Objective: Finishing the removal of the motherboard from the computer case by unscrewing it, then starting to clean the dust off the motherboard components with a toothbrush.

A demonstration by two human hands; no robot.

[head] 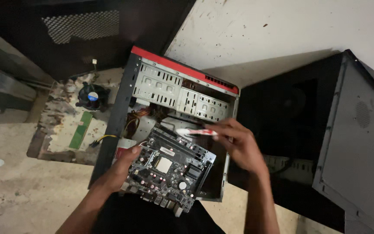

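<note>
Fingers (pixel 131 151) on motherboard's (pixel 169 171) left edge

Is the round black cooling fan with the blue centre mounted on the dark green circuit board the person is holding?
No, the round black cooling fan lies on the floor left of the open case, apart from the circuit board held by the left hand.

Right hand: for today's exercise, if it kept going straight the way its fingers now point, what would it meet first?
Probably the motherboard's upper edge; the right hand points left holding a red-and-white tool above it, though depth is unclear.
</note>
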